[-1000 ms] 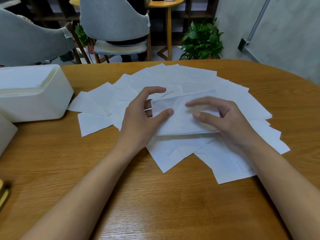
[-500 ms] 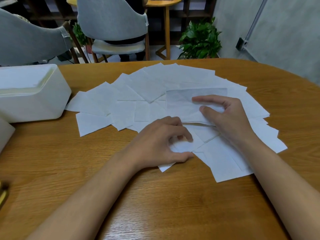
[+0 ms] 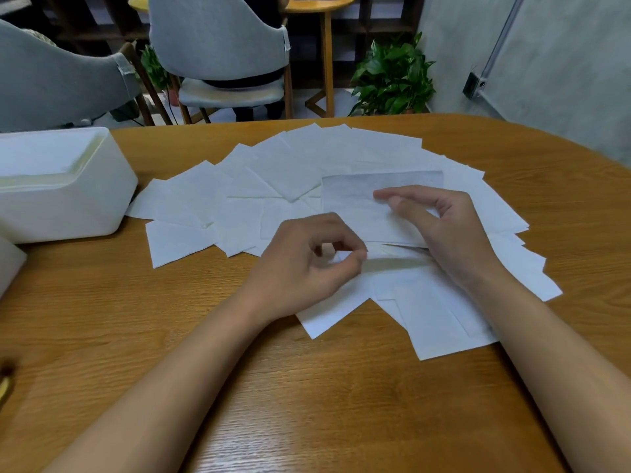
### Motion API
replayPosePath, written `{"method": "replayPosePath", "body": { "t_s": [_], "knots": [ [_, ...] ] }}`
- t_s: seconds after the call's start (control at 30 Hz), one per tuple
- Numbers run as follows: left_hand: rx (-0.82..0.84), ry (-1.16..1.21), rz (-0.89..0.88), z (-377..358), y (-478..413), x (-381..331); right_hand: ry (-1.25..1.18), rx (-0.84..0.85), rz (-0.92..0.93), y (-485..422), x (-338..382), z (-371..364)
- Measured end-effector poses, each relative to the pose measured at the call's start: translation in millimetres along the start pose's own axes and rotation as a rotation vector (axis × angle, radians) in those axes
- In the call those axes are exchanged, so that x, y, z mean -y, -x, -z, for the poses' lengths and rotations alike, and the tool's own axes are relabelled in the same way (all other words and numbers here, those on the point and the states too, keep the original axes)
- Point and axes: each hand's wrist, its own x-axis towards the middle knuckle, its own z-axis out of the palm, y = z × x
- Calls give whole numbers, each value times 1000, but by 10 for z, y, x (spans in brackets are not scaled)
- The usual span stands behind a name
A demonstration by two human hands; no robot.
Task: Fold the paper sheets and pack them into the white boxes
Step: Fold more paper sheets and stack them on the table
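Several white paper sheets lie fanned out on the wooden table. A folded sheet lies on top of the pile at centre right. My right hand holds it between thumb and fingers, lifting its near edge a little. My left hand sits just left of it, fingers curled, pinching the edge of a sheet under the folded one. A white box stands open at the far left; its inside is hard to make out.
A second white object's corner shows at the left edge. Grey chairs and a potted plant stand beyond the table's far edge. A small yellowish item lies at the lower left edge.
My left hand let go of the folded sheet, dropped toward me and took hold of a lower sheet's edge. My right hand kept the folded sheet, now lying further back.
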Motion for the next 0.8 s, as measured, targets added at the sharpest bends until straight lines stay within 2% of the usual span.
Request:
{"method": "replayPosePath", "body": {
  "t_s": [0.1, 0.23, 0.37, 0.47, 0.7, 0.8],
  "knots": [
    [-90, 11, -30, 74, 2, -25, -53, -9, -24, 4, 24, -10],
    [-244, 182, 20, 155, -4, -90, -117, 3, -69, 13, 31, -3],
    [-406, 282, 158, 168, -50, -63, -425, 178, -87, 44, -7, -5],
    [-403, 272, 303, 126, -55, -17, -401, 146, -92, 56, -2, -39],
    [-357, 381, 382, 97, -60, -59, -263, 58, -115, 85, 31, -105],
    [-397, 427, 411, 92, -57, -69, -278, 64, -124, 92, 53, -111]
  ]
}}
